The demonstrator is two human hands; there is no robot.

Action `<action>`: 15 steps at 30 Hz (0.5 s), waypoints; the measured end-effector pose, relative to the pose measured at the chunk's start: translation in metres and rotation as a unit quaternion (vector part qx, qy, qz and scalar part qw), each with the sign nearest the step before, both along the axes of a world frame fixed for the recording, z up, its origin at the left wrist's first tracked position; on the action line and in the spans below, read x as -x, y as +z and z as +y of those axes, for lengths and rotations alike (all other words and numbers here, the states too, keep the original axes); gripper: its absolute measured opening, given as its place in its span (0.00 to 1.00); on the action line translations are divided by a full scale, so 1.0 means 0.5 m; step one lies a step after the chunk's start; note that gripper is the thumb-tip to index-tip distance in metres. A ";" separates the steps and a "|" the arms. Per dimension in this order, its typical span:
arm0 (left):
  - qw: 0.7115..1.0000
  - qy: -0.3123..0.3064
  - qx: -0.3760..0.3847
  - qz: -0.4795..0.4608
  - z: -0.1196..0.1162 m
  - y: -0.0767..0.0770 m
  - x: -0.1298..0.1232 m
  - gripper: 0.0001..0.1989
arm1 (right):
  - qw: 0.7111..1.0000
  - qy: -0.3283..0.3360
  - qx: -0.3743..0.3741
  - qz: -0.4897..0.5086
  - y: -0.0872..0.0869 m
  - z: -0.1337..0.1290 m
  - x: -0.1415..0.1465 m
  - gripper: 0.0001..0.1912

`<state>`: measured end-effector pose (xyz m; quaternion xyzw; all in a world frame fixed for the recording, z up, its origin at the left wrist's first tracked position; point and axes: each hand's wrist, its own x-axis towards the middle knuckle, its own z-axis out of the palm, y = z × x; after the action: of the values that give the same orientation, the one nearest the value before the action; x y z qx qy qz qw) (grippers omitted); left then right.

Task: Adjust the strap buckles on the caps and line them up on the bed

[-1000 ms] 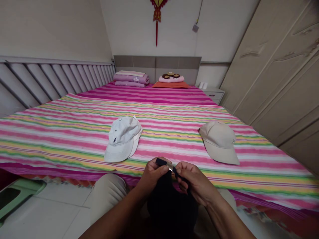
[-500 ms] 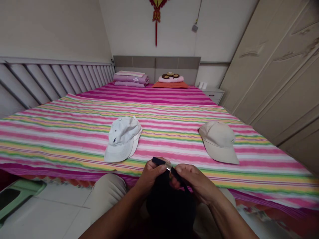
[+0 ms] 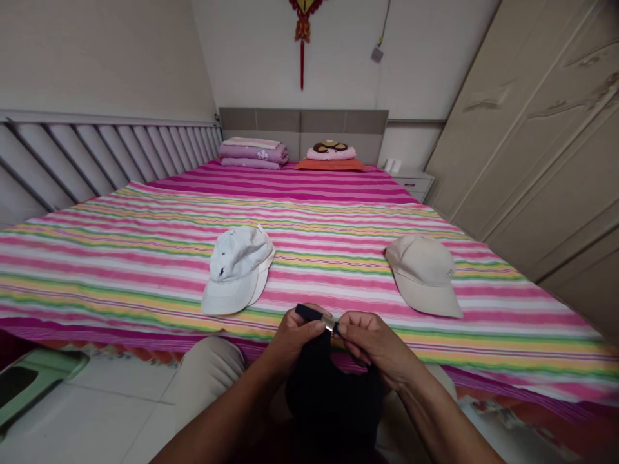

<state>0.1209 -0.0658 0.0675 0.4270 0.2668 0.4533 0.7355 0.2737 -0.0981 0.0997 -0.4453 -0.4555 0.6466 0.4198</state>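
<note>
A black cap (image 3: pixel 333 393) rests over my lap, its back opening facing the bed. My left hand (image 3: pixel 296 335) is closed on the cap's dark strap (image 3: pixel 309 313), thumb beside the shiny metal buckle (image 3: pixel 329 323). On the buckle's other side, my right hand (image 3: pixel 374 341) pinches the strap between thumb and fingers. Beyond my hands, a white cap (image 3: pixel 236 267) with a small dark logo lies on the bed to the left. A beige cap (image 3: pixel 423 270) lies to the right, its brim toward me.
Striped sheets cover the bed (image 3: pixel 319 225). Folded purple bedding (image 3: pixel 254 154) and a pink pillow (image 3: pixel 331 153) sit by the headboard (image 3: pixel 275 122). A green stool (image 3: pixel 53 370) stands on the floor at left, and a wardrobe (image 3: pixel 532 129) lines the right side.
My right hand has shifted slightly left, closer to the buckle, its fingers now more curled. The cap's back opening shows more clearly beneath it. The two caps on the bed stay put.
</note>
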 end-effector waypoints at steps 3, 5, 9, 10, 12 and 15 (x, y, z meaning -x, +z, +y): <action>1.000 0.000 0.000 0.003 -0.001 -0.002 0.000 0.10 | 1.000 0.001 -0.001 0.001 0.000 0.000 0.003 0.12; 1.000 -0.011 0.003 -0.003 -0.001 -0.003 0.001 0.11 | 1.000 -0.002 -0.003 0.000 -0.001 0.000 0.002 0.12; 0.998 -0.049 -0.001 -0.030 0.007 0.001 0.013 0.16 | 1.000 0.000 -0.014 -0.014 0.003 0.003 -0.006 0.12; 0.997 -0.065 0.005 -0.029 0.012 0.003 0.018 0.19 | 1.000 0.001 -0.016 -0.017 0.004 0.004 -0.009 0.12; 0.995 -0.094 0.022 -0.011 0.025 0.009 0.026 0.24 | 0.999 0.011 -0.025 -0.023 0.007 0.006 -0.014 0.14; 0.991 -0.118 0.016 0.059 0.044 0.022 0.034 0.19 | 0.997 0.041 -0.039 -0.044 0.010 0.010 -0.019 0.19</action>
<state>0.1038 -0.0436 0.0786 0.4701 0.2647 0.3332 0.7733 0.2832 -0.0933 0.1048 -0.4376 -0.5166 0.6245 0.3894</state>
